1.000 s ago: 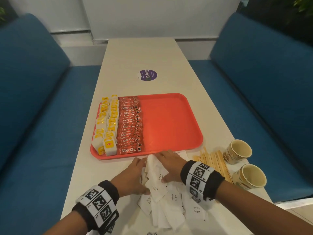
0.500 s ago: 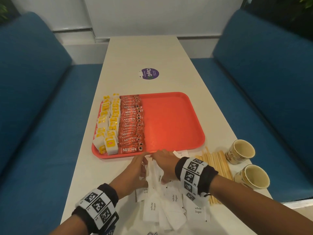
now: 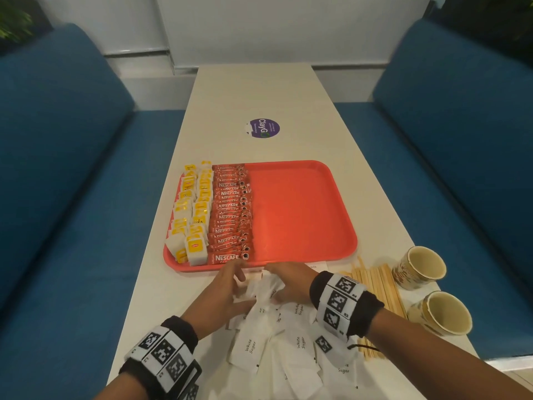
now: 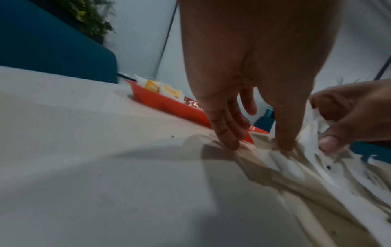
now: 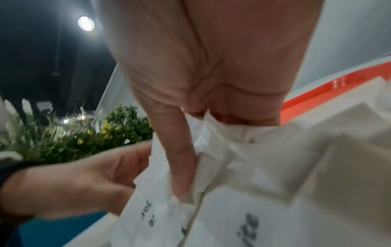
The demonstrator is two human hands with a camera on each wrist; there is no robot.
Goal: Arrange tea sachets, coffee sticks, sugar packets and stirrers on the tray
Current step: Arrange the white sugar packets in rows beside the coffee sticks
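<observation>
Right hand (image 3: 288, 281) in a pinch on sugar packets (image 3: 300, 342); left hand (image 3: 222, 295) straight-fingered against them.

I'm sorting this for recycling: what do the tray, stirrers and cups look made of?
Tray: likely plastic, smooth orange-red, slight sheen, moulded raised rim. Stirrers: seemingly wood, pale, flat, matte strips. Cups: probably paper, printed outside, plain cream inside, thin rims.

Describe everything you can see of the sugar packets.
The sugar packets are flat white paper sachets printed "White Sugar" in black, heaped overlapping on the table, short of the red tray; none lies on it. The right hand pinches a bunched few at the heap's far edge, and the left hand presses straight fingers against them. Wooden stirrers lie to their right.
</observation>
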